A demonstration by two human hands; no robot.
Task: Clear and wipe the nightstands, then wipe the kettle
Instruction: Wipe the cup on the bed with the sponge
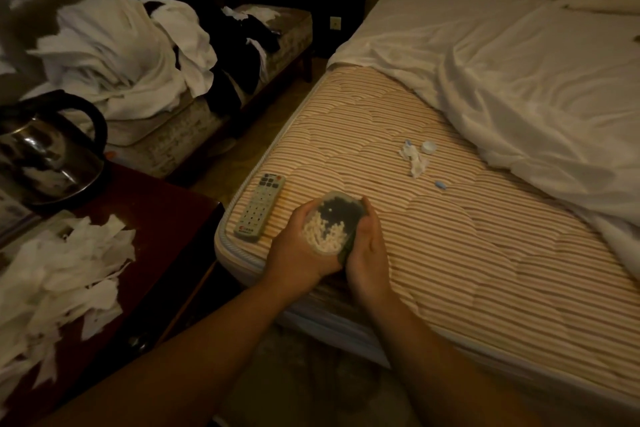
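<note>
Both forearms reach forward over the corner of the mattress [398, 218], hands meeting around a round clear tub [330, 225] of cotton swabs. The left hand [301, 250] cups it from below and the left side, fingers curled round its wall; the right hand [367, 253] clasps its right side, thumb up along the rim, and seems also to press a dark lid edge against it, though that part is too dim to be sure. The tub is held just above the bare striped mattress, beside a remote [259, 206] whose small logo and button print are too blurred to read. On the dark nightstand [166, 218] at left stand a steel kettle [48, 152], cut off by the frame edge, and a heap of torn tissue [59, 274]. Farther up the mattress lie a crumpled wrapper [414, 158], a small white cap [428, 148] and a tiny blue piece [440, 184], hard to identify. A white sheet [536, 80] covers the rest.
</note>
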